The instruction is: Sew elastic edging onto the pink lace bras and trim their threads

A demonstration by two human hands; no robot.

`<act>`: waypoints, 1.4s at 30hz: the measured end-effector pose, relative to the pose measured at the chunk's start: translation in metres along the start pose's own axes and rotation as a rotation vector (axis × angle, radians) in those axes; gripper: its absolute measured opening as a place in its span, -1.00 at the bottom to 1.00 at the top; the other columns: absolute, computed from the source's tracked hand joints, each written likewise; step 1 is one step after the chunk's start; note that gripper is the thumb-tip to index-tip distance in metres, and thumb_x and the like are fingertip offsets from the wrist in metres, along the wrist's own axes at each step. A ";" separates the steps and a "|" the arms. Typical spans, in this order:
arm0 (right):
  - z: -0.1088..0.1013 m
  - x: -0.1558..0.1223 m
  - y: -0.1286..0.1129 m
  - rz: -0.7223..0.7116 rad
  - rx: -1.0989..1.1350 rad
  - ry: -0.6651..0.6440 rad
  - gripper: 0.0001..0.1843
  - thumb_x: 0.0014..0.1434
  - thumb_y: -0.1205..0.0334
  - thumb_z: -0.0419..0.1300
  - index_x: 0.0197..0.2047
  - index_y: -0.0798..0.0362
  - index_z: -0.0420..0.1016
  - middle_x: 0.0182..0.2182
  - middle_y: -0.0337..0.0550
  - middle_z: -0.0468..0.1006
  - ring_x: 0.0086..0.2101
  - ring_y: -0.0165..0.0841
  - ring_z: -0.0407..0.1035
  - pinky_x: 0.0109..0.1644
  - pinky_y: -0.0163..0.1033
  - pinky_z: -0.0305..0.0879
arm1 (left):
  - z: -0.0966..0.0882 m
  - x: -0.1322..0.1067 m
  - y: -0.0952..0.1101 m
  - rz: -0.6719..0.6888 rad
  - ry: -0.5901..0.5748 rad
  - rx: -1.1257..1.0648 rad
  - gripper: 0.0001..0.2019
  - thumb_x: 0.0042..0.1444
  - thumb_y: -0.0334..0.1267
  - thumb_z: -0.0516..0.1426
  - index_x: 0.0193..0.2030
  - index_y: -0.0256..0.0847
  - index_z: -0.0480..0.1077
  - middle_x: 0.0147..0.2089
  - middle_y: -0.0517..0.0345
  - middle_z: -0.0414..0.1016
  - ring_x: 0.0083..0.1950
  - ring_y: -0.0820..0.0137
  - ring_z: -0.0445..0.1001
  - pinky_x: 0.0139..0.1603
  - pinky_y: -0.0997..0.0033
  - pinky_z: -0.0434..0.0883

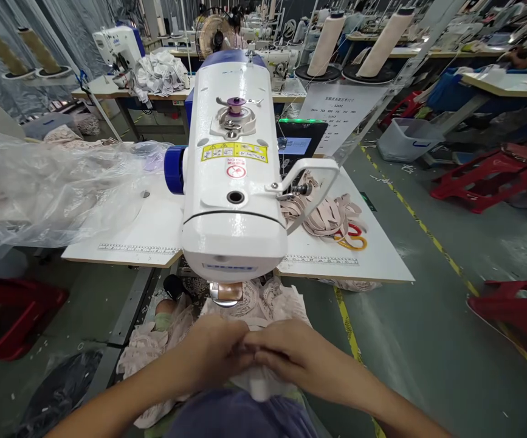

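Note:
A pale lace garment (263,298) hangs below the head of a white sewing machine (233,237), by the metal piece at its front. My left hand (220,340) is closed at the garment's near edge, with its fingertips mostly hidden. Touching it, my right hand (285,350) has its fingers bent over the same pale fabric. More of the cloth droops beneath both hands towards my lap. To the left, another bunch of lace pieces (147,350) hangs below the tabletop.
Pale straps (327,213) and scissors with red and orange handles (353,237) lie on the right tabletop. Clear plastic (62,188) covers cloth at left. Thread cones (327,45) stand behind the machine. Red stools (500,176) stand on the floor.

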State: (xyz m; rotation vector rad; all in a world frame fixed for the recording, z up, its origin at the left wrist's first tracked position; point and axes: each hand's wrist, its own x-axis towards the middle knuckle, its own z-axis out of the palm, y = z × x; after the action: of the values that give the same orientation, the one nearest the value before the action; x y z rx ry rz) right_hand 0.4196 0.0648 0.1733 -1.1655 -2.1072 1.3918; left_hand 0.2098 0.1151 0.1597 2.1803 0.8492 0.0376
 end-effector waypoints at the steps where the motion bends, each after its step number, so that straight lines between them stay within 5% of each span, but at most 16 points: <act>1: 0.001 0.002 0.003 0.039 0.031 0.057 -0.71 0.42 0.17 -0.01 0.08 -0.05 0.45 -0.42 -0.26 0.54 -0.42 -0.37 0.38 -0.31 -0.32 0.18 | -0.004 0.001 -0.005 -0.042 0.021 -0.049 -0.68 0.24 -0.09 0.11 -0.49 -0.19 0.30 -0.56 0.24 0.30 -0.51 0.44 0.27 -0.48 0.43 0.10; 3: 0.001 0.010 0.010 0.096 0.091 0.151 -0.70 0.40 0.17 0.01 0.14 -0.03 0.38 -0.47 -0.30 0.49 -0.47 -0.39 0.33 -0.36 -0.34 0.16 | -0.013 0.002 -0.010 -0.051 0.076 -0.111 -0.64 0.28 -0.15 0.06 -0.54 -0.20 0.22 -0.59 0.28 0.16 -0.54 0.49 0.15 -0.49 0.43 0.01; 7: -0.008 0.035 0.021 0.031 0.025 0.261 -0.71 0.34 0.15 0.11 -0.37 0.02 0.52 -0.49 -0.24 0.49 -0.43 -0.38 0.34 -0.34 -0.31 0.12 | -0.032 0.005 -0.015 -0.083 0.146 -0.105 -0.54 0.31 -0.09 0.00 -0.61 -0.19 0.12 -0.64 0.30 0.03 -0.59 0.52 0.01 -0.51 0.41 -0.06; 10: -0.017 0.052 0.026 0.011 -0.012 0.327 -0.68 0.27 0.11 0.20 -0.49 0.03 0.52 -0.53 -0.21 0.51 -0.44 -0.35 0.35 -0.33 -0.28 0.14 | -0.041 0.007 -0.027 -0.195 0.221 -0.164 -0.55 0.22 0.01 0.10 -0.61 -0.19 0.21 -0.66 0.28 0.08 -0.60 0.50 0.06 -0.55 0.43 -0.06; 20: -0.031 0.070 0.055 0.134 0.142 0.313 -0.68 0.15 -0.06 0.28 -0.42 0.03 0.56 -0.47 -0.21 0.55 -0.41 -0.30 0.37 -0.29 -0.24 0.26 | -0.047 0.022 -0.066 -0.272 0.466 -0.233 -0.68 0.04 -0.07 0.26 -0.57 -0.11 0.27 -0.66 0.23 0.12 -0.50 0.33 0.30 -0.51 0.42 0.14; 27: -0.041 0.079 0.054 0.139 0.152 0.325 -0.76 0.10 0.04 0.30 -0.44 0.03 0.52 -0.43 -0.22 0.57 -0.37 -0.29 0.36 -0.32 -0.25 0.26 | -0.055 0.030 -0.064 -0.250 0.486 -0.245 -0.75 0.02 -0.13 0.23 -0.53 -0.13 0.27 -0.55 0.13 0.35 -0.39 0.30 0.34 -0.42 0.39 0.27; 33: -0.046 0.081 0.054 0.133 0.128 0.339 -0.73 0.07 0.05 0.30 -0.51 0.02 0.43 -0.53 -0.25 0.47 -0.47 -0.37 0.24 -0.41 -0.29 0.11 | -0.054 0.029 -0.070 -0.266 0.524 -0.180 -0.61 0.06 -0.02 0.20 -0.59 -0.10 0.12 -0.61 0.16 0.23 -0.45 0.31 0.31 -0.46 0.37 0.31; 36: -0.047 0.079 0.055 0.140 0.108 0.310 -0.70 0.10 0.00 0.29 -0.49 0.02 0.44 -0.52 -0.25 0.45 -0.49 -0.37 0.23 -0.43 -0.29 0.12 | -0.053 0.025 -0.075 -0.254 0.591 -0.162 -0.58 0.23 0.03 0.00 -0.59 -0.08 0.07 -0.62 0.15 0.16 -0.45 0.27 0.33 -0.40 0.29 0.39; 38: -0.047 0.078 0.056 0.142 0.098 0.308 -0.69 0.10 -0.04 0.30 -0.47 0.02 0.45 -0.50 -0.24 0.46 -0.48 -0.36 0.26 -0.41 -0.27 0.17 | -0.054 0.024 -0.076 -0.237 0.614 -0.146 -0.59 0.29 0.01 -0.08 -0.57 -0.08 0.11 -0.60 0.12 0.20 -0.43 0.24 0.36 -0.36 0.25 0.43; 42: -0.046 0.077 0.055 0.156 0.094 0.349 -0.67 0.05 -0.09 0.35 -0.39 0.02 0.50 -0.43 -0.17 0.52 -0.36 -0.24 0.38 -0.28 -0.18 0.33 | -0.058 0.029 -0.072 -0.176 0.636 -0.077 -0.71 0.23 0.00 0.05 -0.45 -0.07 0.34 -0.54 0.08 0.38 -0.37 0.20 0.44 -0.34 0.25 0.48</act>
State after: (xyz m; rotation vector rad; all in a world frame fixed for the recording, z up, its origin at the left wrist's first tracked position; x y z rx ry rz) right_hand 0.4288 0.1621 0.1346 -1.4411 -1.7242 1.2300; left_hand 0.1749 0.2041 0.1441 2.0270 1.3582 0.6923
